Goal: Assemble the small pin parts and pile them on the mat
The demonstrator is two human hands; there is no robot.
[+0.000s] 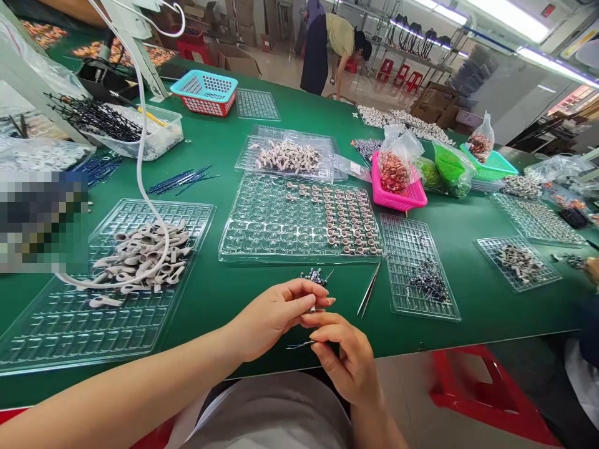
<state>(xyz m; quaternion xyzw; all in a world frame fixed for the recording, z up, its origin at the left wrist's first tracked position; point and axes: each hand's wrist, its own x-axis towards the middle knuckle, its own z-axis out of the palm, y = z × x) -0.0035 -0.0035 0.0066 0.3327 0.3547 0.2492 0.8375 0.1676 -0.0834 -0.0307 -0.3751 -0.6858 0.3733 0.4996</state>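
Note:
My left hand is closed in a pinch in front of me, over the near part of the table. Between its thumb and fingers shows the tip of a small whitish part, mostly hidden. Just to the right and below, my right hand pinches thin blue and pale wires, whose loose ends point left. The two hands nearly touch. Behind them lies a small pile of tiny dark wired parts. Metal tweezers rest to the right of it.
A clear compartment tray ahead is partly filled with earbud-like shells. Loose pale shells heap on the left tray, crossed by a white cable. Right stand a dark-parts tray and pink basket. A person bends at the far edge.

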